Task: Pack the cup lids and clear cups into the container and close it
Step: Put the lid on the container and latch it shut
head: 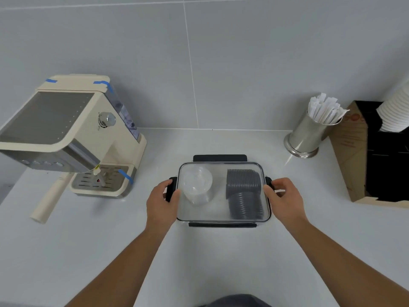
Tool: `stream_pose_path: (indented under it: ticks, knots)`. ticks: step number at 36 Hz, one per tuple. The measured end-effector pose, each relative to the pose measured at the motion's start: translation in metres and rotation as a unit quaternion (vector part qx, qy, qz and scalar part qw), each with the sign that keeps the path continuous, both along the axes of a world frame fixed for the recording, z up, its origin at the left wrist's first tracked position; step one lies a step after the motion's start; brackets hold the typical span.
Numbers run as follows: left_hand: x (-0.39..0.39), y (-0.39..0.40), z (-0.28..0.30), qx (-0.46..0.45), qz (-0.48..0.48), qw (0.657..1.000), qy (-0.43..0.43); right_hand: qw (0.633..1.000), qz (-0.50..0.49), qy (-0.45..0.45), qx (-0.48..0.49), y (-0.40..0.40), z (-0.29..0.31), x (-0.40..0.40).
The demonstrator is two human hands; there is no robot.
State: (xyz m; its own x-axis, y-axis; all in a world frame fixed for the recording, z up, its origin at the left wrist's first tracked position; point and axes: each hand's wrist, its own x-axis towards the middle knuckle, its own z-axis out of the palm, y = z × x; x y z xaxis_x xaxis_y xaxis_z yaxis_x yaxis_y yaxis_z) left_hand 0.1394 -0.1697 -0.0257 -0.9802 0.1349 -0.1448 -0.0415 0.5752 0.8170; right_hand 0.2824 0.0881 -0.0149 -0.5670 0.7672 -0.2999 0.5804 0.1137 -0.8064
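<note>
Writing shows only on the brown cardboard box [348,156] at the right edge of the head view, where faint red print starts with what looks like "SO"; the rest is too blurred to read. The clear container [223,191] sits in the middle of the pale counter [110,240], its transparent lid [219,209] laid on top. Through the lid, a stack of clear cups [197,185] lies on its side in the left half and a dark grey stack of cup lids [243,193] lies in the right half. The left hand [160,201] curls its fingers [170,183] narrowly around the black side latch [171,189] at the container's left end. The right hand [284,196] mirrors it, fingers bent close on the black latch [269,181] at the right end. A cream espresso machine [73,134] with strips of blue tape stands well to the left. A steel cup of paper-wrapped straws [309,134] stands beside the box, which holds white paper cups [396,111].
</note>
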Motion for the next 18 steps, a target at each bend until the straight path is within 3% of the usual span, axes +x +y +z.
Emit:
stream_pose_path:
  ticks: [18]
  knots:
    - [-0.006,0.003,0.004,-0.031,-0.004,0.999,-0.028,0.995,0.033,-0.075,0.057,0.003,0.011,-0.009]
